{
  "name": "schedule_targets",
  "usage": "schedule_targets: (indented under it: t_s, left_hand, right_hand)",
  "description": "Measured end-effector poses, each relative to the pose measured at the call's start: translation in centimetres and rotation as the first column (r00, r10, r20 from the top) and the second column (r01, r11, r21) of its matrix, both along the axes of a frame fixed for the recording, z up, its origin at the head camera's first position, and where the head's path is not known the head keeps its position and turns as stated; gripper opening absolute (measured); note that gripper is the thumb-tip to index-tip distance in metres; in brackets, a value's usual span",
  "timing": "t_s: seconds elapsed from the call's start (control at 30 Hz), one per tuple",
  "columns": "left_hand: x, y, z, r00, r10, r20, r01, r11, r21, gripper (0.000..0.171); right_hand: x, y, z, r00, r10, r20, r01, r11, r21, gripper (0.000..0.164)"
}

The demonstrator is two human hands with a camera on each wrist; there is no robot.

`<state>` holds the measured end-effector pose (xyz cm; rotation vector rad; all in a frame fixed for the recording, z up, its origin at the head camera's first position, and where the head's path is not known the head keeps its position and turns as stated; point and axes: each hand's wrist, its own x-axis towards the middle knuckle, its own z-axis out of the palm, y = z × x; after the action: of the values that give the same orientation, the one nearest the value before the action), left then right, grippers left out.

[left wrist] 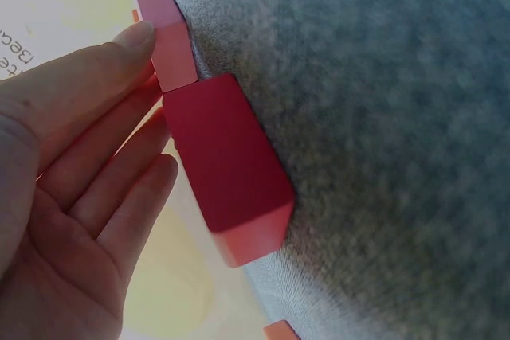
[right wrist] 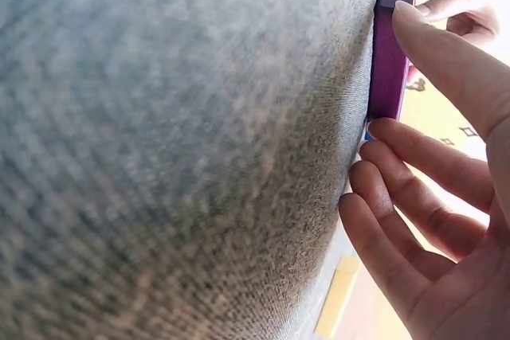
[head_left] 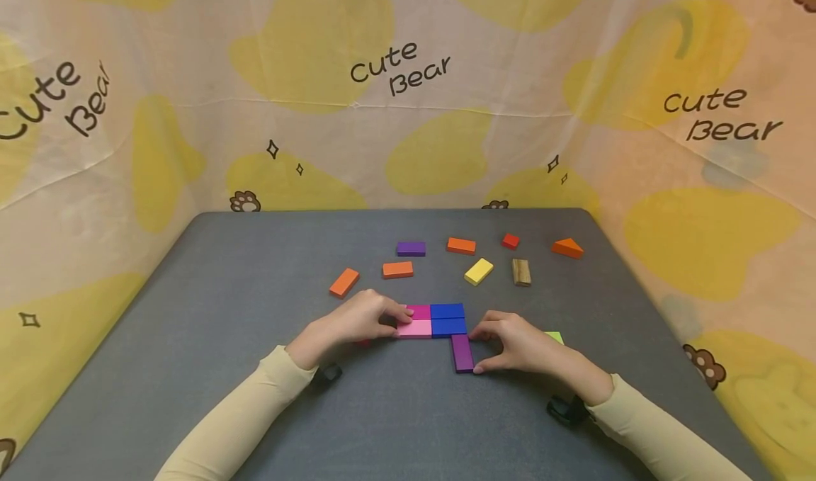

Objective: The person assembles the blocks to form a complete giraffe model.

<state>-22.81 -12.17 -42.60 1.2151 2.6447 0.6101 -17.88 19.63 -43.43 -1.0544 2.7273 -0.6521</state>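
Pinched by the right hand [head_left: 525,344] at the near side of 2 blue blocks [head_left: 448,321], the purple block [head_left: 462,355] is best pressed squarely while 2 pink blocks [head_left: 417,327], pinched by the left hand [head_left: 359,318], are steadied. The red block [left wrist: 227,157], mostly hidden in the head view, is shown by the left wrist view.

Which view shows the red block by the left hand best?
Left wrist: the red block is large, close, clear. Head shows only a sliver below the left hand; right wrist, possibly a red bit beyond the purple block.
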Motion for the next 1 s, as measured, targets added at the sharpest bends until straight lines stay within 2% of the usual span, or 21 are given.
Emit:
schedule_targets:
  t_s: [0.37, 0.47, 0.63, 0.7, 0.8, 1.0]
  left_hand:
    - [0.2, -0.1, 0.2, 1.0, 0.007, -0.001, -0.007, 1.0, 0.0, 0.03]
    - [0.2, -0.1, 0.1, 1.0, 0.003, 0.0, -0.003, 1.0, 0.004, 0.029]
    - [0.1, -0.2, 0.1, 1.0, 0.001, -0.011, -0.001, 1.0, 0.002, 0.029]
    - [0.1, -0.2, 0.1, 1.0, 0.0, -0.018, 0.0, 1.0, -0.001, 0.029]
    - [0.0, -0.2, 0.1, 1.0, 0.0, -0.017, 0.0, 1.0, -0.005, 0.029]
    - [-0.1, 0.0, 0.1, 1.0, -0.004, -0.013, 0.004, 1.0, -0.013, 0.029]
  right_hand:
    - [-0.2, 0.0, 0.1, 1.0, 0.012, 0.011, -0.012, 1.0, -0.011, 0.046]
    - [-0.7, 0.3, 0.7, 1.0, 0.002, -0.004, -0.002, 0.999, -0.034, 0.047]
    - [-2.1, 0.4, 1.9, 0.996, -0.022, -0.081, 0.015, 0.996, -0.088, 0.056]
    - [-2.6, 0.1, 2.0, 0.995, 0.006, -0.098, -0.015, 0.995, -0.094, 0.061]
    - [-3.3, -0.7, 1.8, 0.994, 0.072, -0.077, -0.078, 0.994, -0.079, 0.065]
    - [-3.9, -1.8, 0.9, 0.986, 0.164, -0.019, -0.165, 0.986, -0.034, 0.064]
